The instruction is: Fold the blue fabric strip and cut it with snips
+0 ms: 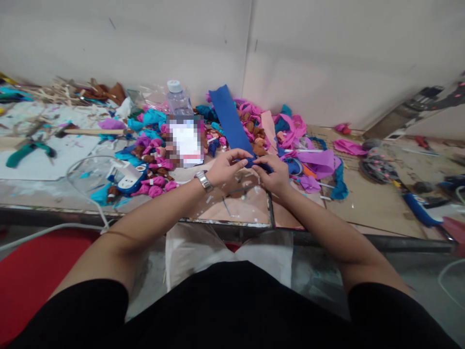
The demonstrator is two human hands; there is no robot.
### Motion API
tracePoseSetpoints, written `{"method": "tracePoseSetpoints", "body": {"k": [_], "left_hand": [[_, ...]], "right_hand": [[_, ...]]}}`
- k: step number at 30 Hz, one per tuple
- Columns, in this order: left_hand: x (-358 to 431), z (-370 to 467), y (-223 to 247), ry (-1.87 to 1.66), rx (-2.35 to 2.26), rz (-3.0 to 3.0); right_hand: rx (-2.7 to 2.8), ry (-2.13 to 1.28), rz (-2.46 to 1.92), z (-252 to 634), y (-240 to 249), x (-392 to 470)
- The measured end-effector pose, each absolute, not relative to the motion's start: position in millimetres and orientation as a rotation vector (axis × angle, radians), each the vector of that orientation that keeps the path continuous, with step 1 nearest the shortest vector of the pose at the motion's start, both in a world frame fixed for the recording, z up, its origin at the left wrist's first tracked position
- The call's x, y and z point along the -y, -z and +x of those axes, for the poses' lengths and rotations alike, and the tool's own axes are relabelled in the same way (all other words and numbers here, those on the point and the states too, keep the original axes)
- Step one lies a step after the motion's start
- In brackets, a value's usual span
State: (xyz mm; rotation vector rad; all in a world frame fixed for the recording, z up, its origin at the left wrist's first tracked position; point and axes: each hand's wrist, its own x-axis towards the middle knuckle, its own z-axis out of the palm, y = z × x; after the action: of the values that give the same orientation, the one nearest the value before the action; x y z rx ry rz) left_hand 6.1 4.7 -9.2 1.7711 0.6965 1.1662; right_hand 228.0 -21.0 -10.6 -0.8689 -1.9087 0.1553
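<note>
At the front middle of the table, my left hand (230, 168) and my right hand (273, 174) meet with closed fingertips on the gathered near end of a dark blue strip (229, 114). Its flat, wide part runs away from me over the heap; whether it is crepe paper or cloth I cannot tell. Behind and around my fingers lie pink, brown and turquoise crumpled bundles (156, 182), some tied with white bands. A peach strip (269, 128) rests right of the blue one. Small white scraps are scattered under my wrists.
A clear bottle (178, 99) stands behind a blurred-out phone-like screen (186, 140). To the left are a blue-and-white power strip (132, 179) with a cable, green-handled pliers (31, 154) and a hammer (94, 131). Purple strips (319, 162) and a pincushion-like dark mound (379, 165) lie right.
</note>
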Motion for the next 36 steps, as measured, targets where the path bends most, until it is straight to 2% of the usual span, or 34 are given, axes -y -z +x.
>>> {"method": "tracePoseSetpoints", "body": {"k": [36], "left_hand": [[-3.5,6.2,8.6,-1.159,-0.824,1.904]], "right_hand": [[1.94,-0.248,-0.938,225.7,11.3,21.0]]}}
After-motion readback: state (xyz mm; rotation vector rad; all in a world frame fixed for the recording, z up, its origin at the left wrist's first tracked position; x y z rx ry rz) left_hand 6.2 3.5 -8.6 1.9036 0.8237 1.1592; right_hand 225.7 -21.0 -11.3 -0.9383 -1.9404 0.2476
